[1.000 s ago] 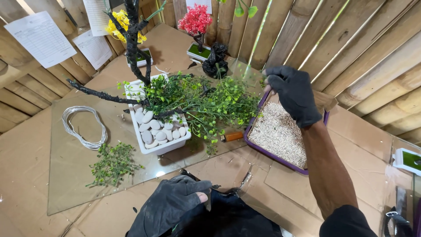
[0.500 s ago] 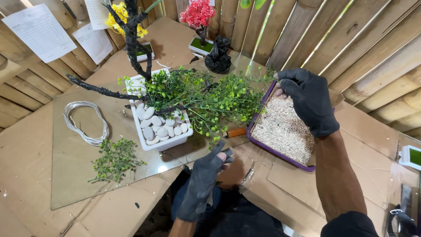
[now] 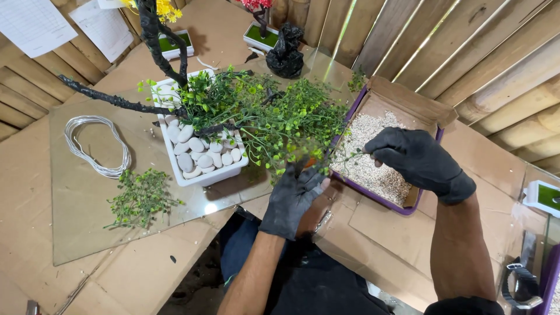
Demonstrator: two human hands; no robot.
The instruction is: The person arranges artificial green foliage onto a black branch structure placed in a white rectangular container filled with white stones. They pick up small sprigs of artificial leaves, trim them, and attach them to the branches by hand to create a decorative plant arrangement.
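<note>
An artificial bonsai stands in a white rectangular pot (image 3: 201, 175) filled with white pebbles, with a dark wrapped trunk (image 3: 116, 100) and dense green foliage (image 3: 280, 116) spreading right. My left hand (image 3: 291, 201), in a black glove, reaches up into the foliage's lower edge beside a small orange object (image 3: 310, 163); its fingertips are hidden among the leaves. My right hand (image 3: 417, 160), also gloved, hovers over a purple-edged cardboard box (image 3: 408, 102) of pale gravel, its fingers curled on a thin green stem (image 3: 350, 155) that runs back to the foliage.
A glass sheet (image 3: 76, 233) lies on the cardboard-covered table. On it are a coil of white wire (image 3: 96, 146) and a loose green sprig (image 3: 140, 198). A black figure (image 3: 286, 52) and two small flower pots stand at the back. A white pot (image 3: 542, 198) sits at right.
My left hand rose from my lap to the foliage's lower edge. My right hand drew back from the box's far side to its near left side, by the foliage.
</note>
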